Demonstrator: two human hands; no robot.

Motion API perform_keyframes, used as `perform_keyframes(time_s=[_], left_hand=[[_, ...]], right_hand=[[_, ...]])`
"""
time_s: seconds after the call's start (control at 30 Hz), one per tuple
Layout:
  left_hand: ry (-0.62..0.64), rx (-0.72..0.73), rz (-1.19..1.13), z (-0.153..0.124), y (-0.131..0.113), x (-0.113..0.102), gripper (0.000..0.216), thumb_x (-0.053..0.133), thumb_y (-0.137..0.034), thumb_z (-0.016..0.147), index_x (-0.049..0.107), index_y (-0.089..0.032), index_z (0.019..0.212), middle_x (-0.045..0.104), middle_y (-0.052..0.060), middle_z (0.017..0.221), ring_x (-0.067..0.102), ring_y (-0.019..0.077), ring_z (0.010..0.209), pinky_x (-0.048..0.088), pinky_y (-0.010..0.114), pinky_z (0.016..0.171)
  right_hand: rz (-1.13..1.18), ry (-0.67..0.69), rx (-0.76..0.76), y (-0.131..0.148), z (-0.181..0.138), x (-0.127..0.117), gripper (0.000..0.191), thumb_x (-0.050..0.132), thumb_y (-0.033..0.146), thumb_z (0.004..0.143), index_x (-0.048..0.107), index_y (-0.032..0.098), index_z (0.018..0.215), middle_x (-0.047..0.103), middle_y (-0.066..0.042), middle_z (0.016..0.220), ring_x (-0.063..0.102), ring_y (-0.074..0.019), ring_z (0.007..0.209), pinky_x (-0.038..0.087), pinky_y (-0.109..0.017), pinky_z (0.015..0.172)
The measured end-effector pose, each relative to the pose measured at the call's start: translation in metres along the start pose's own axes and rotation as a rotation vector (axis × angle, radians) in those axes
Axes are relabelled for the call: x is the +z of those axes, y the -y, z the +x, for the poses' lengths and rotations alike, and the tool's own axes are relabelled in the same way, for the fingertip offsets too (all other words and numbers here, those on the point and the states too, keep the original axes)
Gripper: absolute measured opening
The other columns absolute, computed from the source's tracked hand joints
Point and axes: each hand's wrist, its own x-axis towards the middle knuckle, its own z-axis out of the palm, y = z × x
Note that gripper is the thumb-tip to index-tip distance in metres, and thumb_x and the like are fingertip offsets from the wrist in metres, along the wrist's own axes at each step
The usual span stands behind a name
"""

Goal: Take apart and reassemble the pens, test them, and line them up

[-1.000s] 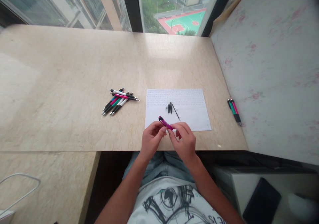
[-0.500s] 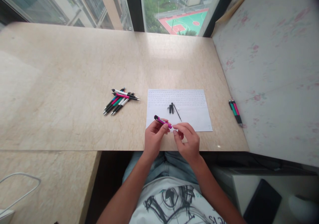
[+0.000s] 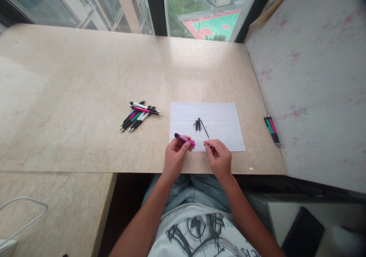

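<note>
My left hand (image 3: 175,154) is closed around a purple pen barrel (image 3: 187,140) with a black end pointing up and to the left. To its right, my right hand (image 3: 219,156) is pinched, thumb against forefinger; whatever sits between those fingertips is too small to make out. A gap separates it from the barrel. Just beyond the right fingertips, a thin dark pen refill (image 3: 204,129) lies slanted on a sheet of lined, written paper (image 3: 228,135). Beside the refill are two short black pen parts (image 3: 198,124) and a tiny piece to their left.
Left of the paper lies a crossed pile of several pens (image 3: 140,116), white, pink, green and blue with black grips. Two pens (image 3: 271,130), green and pink, lie by the papered wall at right. The tabletop's front edge (image 3: 200,173) runs under my wrists.
My right hand has drawn back to the right, away from the open end of the barrel, and its fingers have closed together. My left hand has shifted slightly left with the barrel.
</note>
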Motion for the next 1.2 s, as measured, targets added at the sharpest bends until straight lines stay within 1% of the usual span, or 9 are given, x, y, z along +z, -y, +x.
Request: perform_keyframes(time_s=[0.17,0.27,0.4,0.47,0.63,0.77,0.87,0.97,1.2], left_hand=[[0.034,0.004,0.024,0.002,0.002,-0.001,0.027,0.076,-0.036,0.08,0.069,-0.018,0.098,0.074,0.006,0.087,0.068,0.0161,0.077,0.053,0.03,0.073],[0.035,0.018,0.033,0.003,0.002,-0.002,0.028,0.076,-0.037,0.08,0.069,-0.017,0.098,0.074,0.006,0.088,0.067,0.0159,0.076,0.052,0.03,0.072],[0.041,0.034,0.046,0.003,0.002,-0.002,0.028,0.074,-0.038,0.081,0.069,-0.017,0.099,0.074,0.007,0.087,0.066,0.0156,0.074,0.052,0.03,0.071],[0.049,0.035,0.047,0.003,0.002,-0.002,0.028,0.074,-0.038,0.082,0.068,-0.017,0.1,0.073,0.006,0.085,0.066,0.0154,0.073,0.052,0.029,0.07],[0.057,0.029,0.039,0.003,0.001,-0.002,0.029,0.074,-0.038,0.082,0.068,-0.017,0.1,0.072,0.005,0.083,0.065,0.0148,0.072,0.051,0.029,0.07],[0.061,0.02,0.022,0.003,0.001,-0.003,0.029,0.074,-0.039,0.082,0.068,-0.017,0.1,0.072,0.005,0.083,0.063,0.0141,0.071,0.05,0.028,0.07],[0.061,0.015,-0.011,0.004,0.002,-0.003,0.028,0.074,-0.038,0.082,0.068,-0.017,0.1,0.071,0.004,0.083,0.062,0.0137,0.071,0.049,0.028,0.069],[0.058,0.013,-0.042,0.004,0.002,-0.003,0.028,0.075,-0.037,0.081,0.068,-0.017,0.1,0.07,0.004,0.082,0.061,0.0129,0.07,0.048,0.027,0.069],[0.054,0.006,-0.102,0.004,0.003,-0.003,0.027,0.076,-0.035,0.081,0.069,-0.017,0.099,0.07,0.003,0.081,0.06,0.012,0.069,0.046,0.026,0.068]], right_hand=[[-0.163,-0.021,-0.032,-0.016,0.03,-0.007,0.025,0.049,0.017,0.093,0.073,0.022,0.1,0.07,-0.007,0.096,0.063,-0.0172,0.073,0.051,-0.03,0.062],[-0.303,0.061,-0.072,-0.028,0.052,-0.008,0.031,0.048,0.014,0.092,0.074,0.024,0.104,0.07,-0.007,0.1,0.065,-0.0205,0.089,0.051,-0.033,0.073],[-0.406,0.193,-0.097,-0.039,0.069,-0.005,0.03,0.052,0.014,0.09,0.075,0.025,0.106,0.07,-0.006,0.098,0.064,-0.0211,0.092,0.049,-0.032,0.073],[-0.431,0.221,-0.099,-0.043,0.071,-0.003,0.028,0.054,0.014,0.089,0.075,0.024,0.105,0.069,-0.006,0.096,0.063,-0.0209,0.09,0.049,-0.031,0.072],[-0.441,0.205,-0.098,-0.046,0.07,-0.002,0.021,0.055,0.02,0.093,0.076,0.022,0.097,0.07,-0.006,0.092,0.063,-0.0206,0.088,0.048,-0.032,0.073],[-0.453,0.213,-0.089,-0.045,0.07,-0.003,0.019,0.056,0.02,0.092,0.075,0.021,0.097,0.069,-0.006,0.092,0.064,-0.02,0.085,0.049,-0.032,0.072],[-0.446,0.227,-0.083,-0.045,0.07,-0.004,0.022,0.056,0.019,0.092,0.074,0.02,0.104,0.07,-0.007,0.096,0.064,-0.0192,0.082,0.049,-0.032,0.074],[-0.43,0.253,-0.102,-0.045,0.071,-0.006,0.026,0.055,0.017,0.092,0.073,0.021,0.11,0.071,-0.007,0.1,0.065,-0.0198,0.086,0.05,-0.031,0.076],[-0.412,0.278,-0.149,-0.046,0.072,-0.006,0.028,0.051,0.017,0.095,0.077,0.024,0.101,0.071,-0.006,0.098,0.065,-0.0203,0.092,0.049,-0.031,0.078]])
